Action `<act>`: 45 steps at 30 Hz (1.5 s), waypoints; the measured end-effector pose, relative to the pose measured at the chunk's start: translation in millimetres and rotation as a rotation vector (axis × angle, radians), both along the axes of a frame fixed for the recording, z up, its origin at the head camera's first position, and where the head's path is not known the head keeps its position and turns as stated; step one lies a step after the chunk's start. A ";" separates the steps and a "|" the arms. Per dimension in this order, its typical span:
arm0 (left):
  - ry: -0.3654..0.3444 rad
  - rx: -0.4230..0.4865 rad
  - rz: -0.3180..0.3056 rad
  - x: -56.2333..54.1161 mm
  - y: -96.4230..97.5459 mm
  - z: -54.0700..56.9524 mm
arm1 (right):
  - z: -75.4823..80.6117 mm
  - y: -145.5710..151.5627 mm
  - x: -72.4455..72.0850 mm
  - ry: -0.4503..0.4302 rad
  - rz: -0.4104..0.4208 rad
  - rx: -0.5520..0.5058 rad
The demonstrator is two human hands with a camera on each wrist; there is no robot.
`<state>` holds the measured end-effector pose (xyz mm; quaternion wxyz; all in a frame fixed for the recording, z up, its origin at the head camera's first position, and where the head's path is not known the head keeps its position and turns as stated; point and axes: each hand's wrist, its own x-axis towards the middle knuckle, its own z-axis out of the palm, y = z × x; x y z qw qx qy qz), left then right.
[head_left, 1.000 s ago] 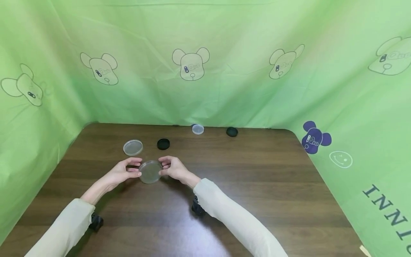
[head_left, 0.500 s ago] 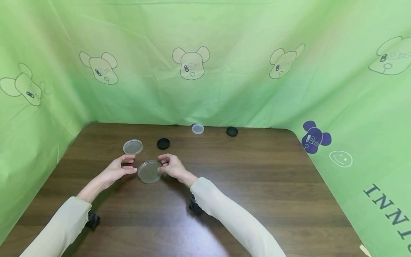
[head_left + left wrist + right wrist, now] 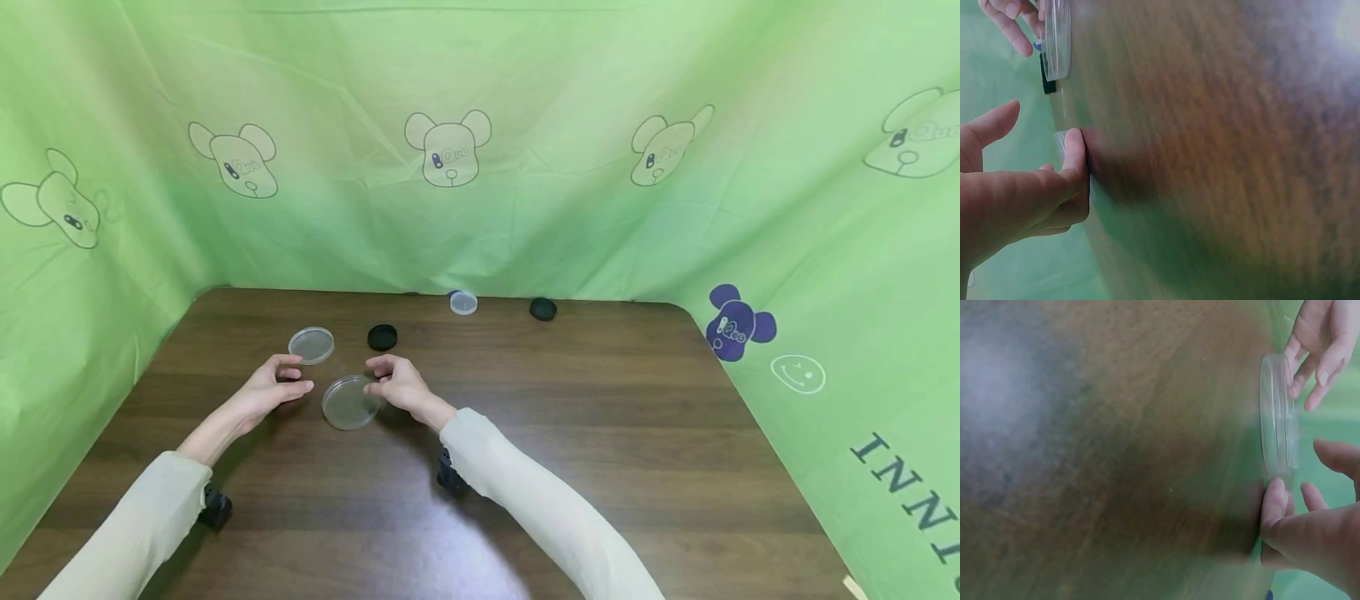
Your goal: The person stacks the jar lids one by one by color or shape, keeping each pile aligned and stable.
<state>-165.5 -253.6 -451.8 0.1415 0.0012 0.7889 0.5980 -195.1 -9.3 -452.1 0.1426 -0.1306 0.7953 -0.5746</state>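
A clear, shallow round dish resembling a petri dish (image 3: 347, 408) lies flat on the wooden table, between both hands. My left hand (image 3: 262, 393) hovers to its left, apart from it, fingers loosely extended and holding nothing. At the dish's right rim is my right hand (image 3: 407, 388), its fingertips close to or touching the edge. In the right wrist view, the stacked rims of the clear dish (image 3: 1277, 415) show side-on, with the thumb spread away from the fingers. Just beyond my left fingertips lies a second clear dish (image 3: 311, 345).
Behind the hands sits a black round disc (image 3: 382, 337). Farther back, near the table's rear edge, are a small clear round lid or dish (image 3: 463, 303) and another black disc (image 3: 543, 309). Green printed cloth (image 3: 450, 233) hangs along the table's back and sides.
My left hand has let go of the clear dish and drawn away to the left and slightly back. The right hand's fingers have loosened and shifted slightly; the dish stays nearly in place.
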 end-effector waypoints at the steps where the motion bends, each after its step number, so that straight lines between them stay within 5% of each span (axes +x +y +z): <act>1: -0.004 0.026 0.006 -1.7 -1.0 0.0 | 0.3 -0.3 -1.0 -0.007 0.004 -0.012; 9: -0.045 0.128 0.061 -13.1 -4.8 -0.4 | -0.2 -3.6 -11.0 -0.145 -0.020 -0.225; 20: -0.070 0.129 0.118 -26.2 -11.4 -0.9 | 0.5 -10.2 -20.7 -0.202 -0.037 -0.233; 35: -0.068 0.093 0.152 -38.0 -23.8 3.3 | 6.0 -33.7 -35.2 -0.323 0.062 -0.263; 45: -0.097 0.112 0.172 -52.7 -24.1 5.6 | 11.3 -43.5 -53.5 -0.470 0.043 -0.319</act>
